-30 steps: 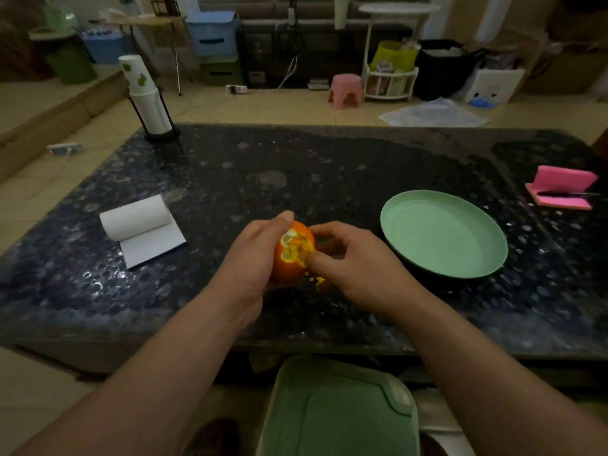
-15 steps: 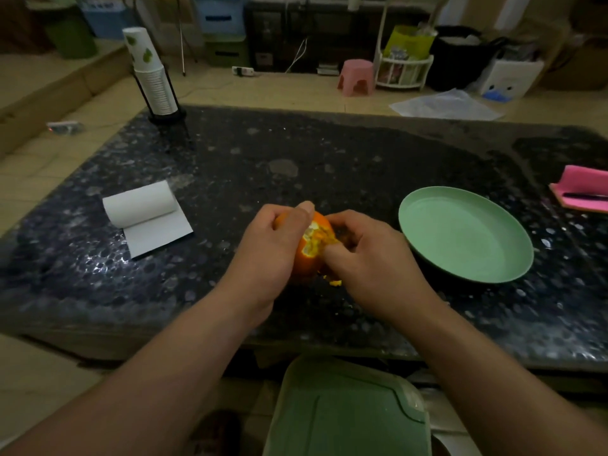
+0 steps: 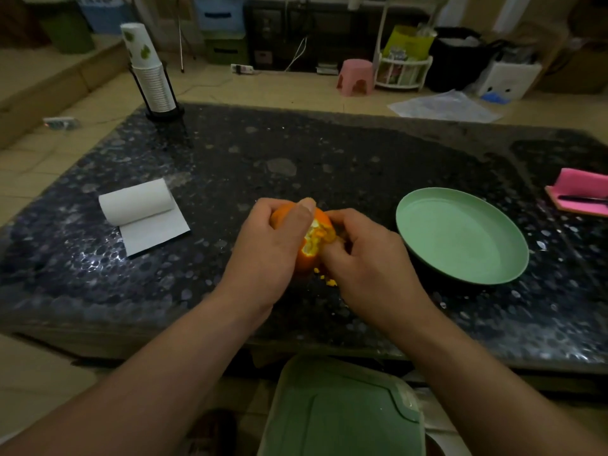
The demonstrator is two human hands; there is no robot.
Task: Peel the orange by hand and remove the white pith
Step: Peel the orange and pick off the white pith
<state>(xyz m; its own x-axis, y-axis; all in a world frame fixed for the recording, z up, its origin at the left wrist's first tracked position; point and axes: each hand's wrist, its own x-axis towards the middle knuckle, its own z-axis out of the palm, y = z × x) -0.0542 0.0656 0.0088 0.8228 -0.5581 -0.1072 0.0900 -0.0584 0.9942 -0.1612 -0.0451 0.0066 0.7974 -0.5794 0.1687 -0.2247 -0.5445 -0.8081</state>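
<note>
A dark, pebble-patterned worktop [image 3: 329, 153] fills most of your view, its near edge just in front of you. Below that edge, close to your body, sits a pale green lidded container [image 3: 339, 413]. On the worktop to your right lies a pale green plate [image 3: 460, 235], near your right hand but not touching it.

Your left hand [image 3: 266, 255] grips the orange [image 3: 324, 223], fingers wrapped round its far side and the thumb laid across its top. Your right hand [image 3: 371, 261] is curled tight against the fruit from the other side, its fingertips pinching at the edge of a torn patch where pale pith and flesh show. The orange is held between both hands above the near middle of the worktop, left of the plate.

Well to your left lies a partly unrolled white paper roll [image 3: 138, 205]. A stack of paper cups [image 3: 151, 74] stands upright in a black holder at the far left corner. At the right edge a pink pad [image 3: 579, 192] carries a dark, slim object too small to make out. A few orange peel crumbs [image 3: 330, 283] lie on the worktop between your hands.
</note>
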